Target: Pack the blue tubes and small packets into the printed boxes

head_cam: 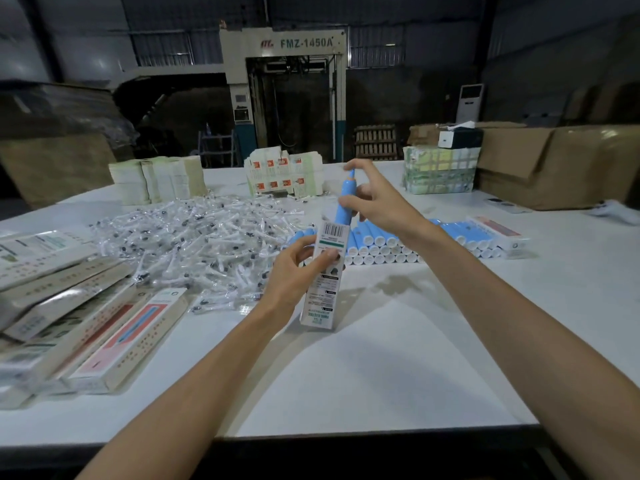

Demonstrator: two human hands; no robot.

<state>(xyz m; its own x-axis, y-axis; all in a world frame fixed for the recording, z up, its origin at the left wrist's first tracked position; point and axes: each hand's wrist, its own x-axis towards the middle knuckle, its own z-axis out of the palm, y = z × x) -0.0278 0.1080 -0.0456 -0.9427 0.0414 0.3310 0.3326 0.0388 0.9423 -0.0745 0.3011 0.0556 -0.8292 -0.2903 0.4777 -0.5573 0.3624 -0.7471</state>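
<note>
Hundreds of small packets (194,244) lie heaped at centre left on the desk (381,358). I list the rest from my screen.

- Piled boxes (86,317): near left, overlapping one another.
- Flat box blanks (284,176): stacked at the far edge, behind the heap.
- Wrapped bundle (440,173) and brown cartons (554,164): far right.
- Machine (284,91) marked FMZ-1450A: beyond the desk.
- Row of blue tubes (381,242): stacked lying down, just behind the hands.

Nothing lies between me and the hands. The left hand (298,268) grips a printed box (323,271) upright, its lower end near the desk. The right hand (374,199) pinches a blue tube (346,202) above the box, the tube's lower end at the box's open top.
</note>
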